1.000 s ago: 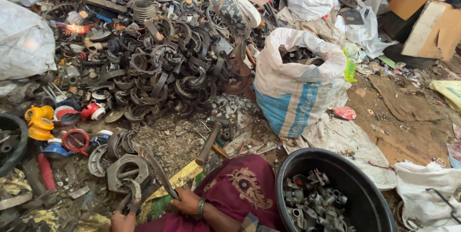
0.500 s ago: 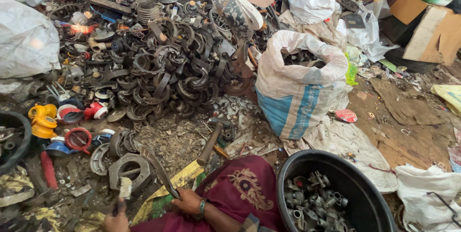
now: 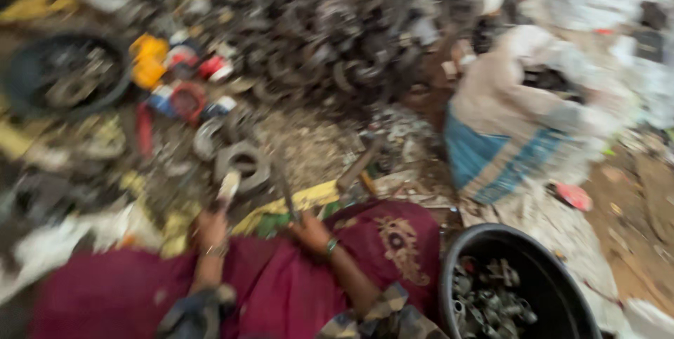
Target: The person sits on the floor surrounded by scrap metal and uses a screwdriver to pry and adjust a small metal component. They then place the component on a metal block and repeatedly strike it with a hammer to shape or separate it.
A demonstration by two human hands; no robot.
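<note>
The view is badly blurred. The left hand (image 3: 209, 229) is clenched around a pale handle (image 3: 228, 188), its head just by a grey metal ring (image 3: 243, 163) on the littered ground. The right hand (image 3: 309, 230) grips a thin dark rod (image 3: 286, 195). The black tub (image 3: 516, 290) already holds metal pieces; a large scrap heap (image 3: 337, 37) remains unsorted.

left hand (image 3: 209, 225) clenched, right hand (image 3: 307, 229) gripping

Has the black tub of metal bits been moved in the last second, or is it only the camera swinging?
Cannot tell for sure, but it looks unmoved: the black tub sits below the white and blue sack as before; the whole blurred view shifted together.
</note>
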